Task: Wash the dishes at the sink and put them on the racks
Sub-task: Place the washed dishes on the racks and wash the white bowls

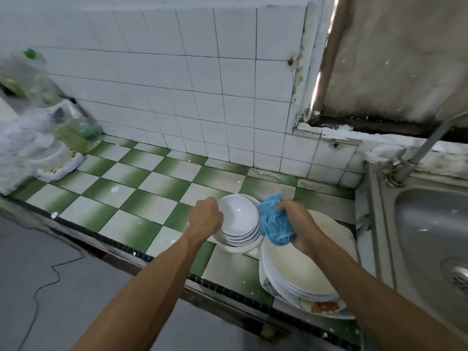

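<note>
Head view: left hand (206,219) has its fingers curled on the left rim of the white bowl stack (238,220), which stands on the green-and-white tiled counter (141,188). Right hand (297,224) is clenched round a crumpled blue cloth (273,225), just beside the bowls and above the plate stack (298,274). The plates lie between the bowls and the steel sink (428,224). Faucet (428,145) stands behind the sink.
</note>
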